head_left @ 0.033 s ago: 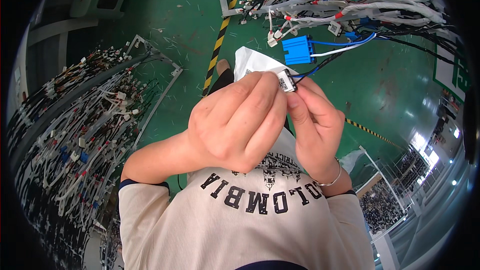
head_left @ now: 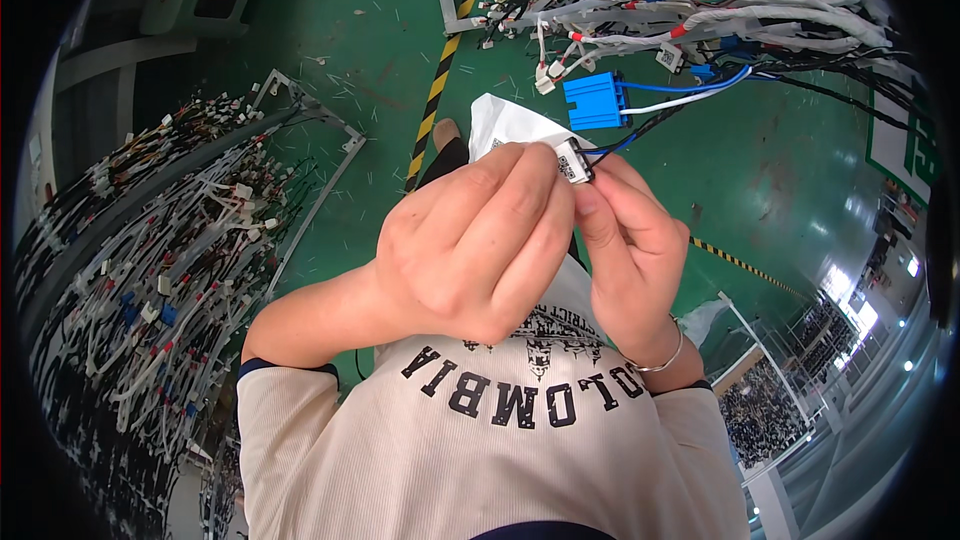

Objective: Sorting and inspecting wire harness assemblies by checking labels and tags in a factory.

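Left hand [head_left: 465, 240] and right hand [head_left: 637, 255] pinch a labelled connector [head_left: 572, 162] (small, wired) between their fingers [head_left: 528, 198]; just beyond them, a blue connector [head_left: 593, 101].

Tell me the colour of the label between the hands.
The label is white with a black square code, best in the head view.

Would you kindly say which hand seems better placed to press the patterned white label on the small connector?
Probably the left hand: its fingers are at the left side of the white label, while the right hand is at the wire side, seemingly steadying the connector.
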Motion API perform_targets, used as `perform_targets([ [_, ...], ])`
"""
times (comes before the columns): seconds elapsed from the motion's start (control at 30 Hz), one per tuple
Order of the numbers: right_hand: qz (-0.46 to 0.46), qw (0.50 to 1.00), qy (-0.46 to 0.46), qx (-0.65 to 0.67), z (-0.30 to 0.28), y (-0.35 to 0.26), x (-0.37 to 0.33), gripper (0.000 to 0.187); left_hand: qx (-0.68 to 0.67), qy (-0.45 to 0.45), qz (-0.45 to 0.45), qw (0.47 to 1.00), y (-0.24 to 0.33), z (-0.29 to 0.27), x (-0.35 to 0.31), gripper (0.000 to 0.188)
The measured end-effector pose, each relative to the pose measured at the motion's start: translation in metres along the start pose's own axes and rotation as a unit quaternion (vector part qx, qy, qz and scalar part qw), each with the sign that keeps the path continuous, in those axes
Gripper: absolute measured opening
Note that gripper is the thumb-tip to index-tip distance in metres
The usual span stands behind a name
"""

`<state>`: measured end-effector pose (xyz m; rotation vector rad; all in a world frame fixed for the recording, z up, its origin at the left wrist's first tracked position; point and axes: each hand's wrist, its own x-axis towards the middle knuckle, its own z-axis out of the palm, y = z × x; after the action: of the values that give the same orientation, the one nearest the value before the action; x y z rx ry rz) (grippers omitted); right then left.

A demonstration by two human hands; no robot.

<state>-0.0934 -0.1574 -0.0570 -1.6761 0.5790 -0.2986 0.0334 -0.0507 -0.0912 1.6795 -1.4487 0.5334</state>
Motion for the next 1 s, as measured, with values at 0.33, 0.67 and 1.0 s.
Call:
perform_targets([
  [0.33,-0.016,0.998,0.047,0.03,0.005,0.0,0.006,0.018,-0.048,-0.04,-0.014,0.998,-0.005,-0.004,0.01,0.018],
  [0.67,0.05,0.994,0.094,0.033,-0.007,0.01,0.022,0.018,-0.135,-0.165,-0.113,0.97,0.007,-0.011,0.017,0.042],
  [1.0,0.083,0.973,0.217,-0.011,-0.065,0.055,0.004,0.016,-0.306,0.017,-0.395,0.866,-0.051,0.052,0.017,0.028],
])
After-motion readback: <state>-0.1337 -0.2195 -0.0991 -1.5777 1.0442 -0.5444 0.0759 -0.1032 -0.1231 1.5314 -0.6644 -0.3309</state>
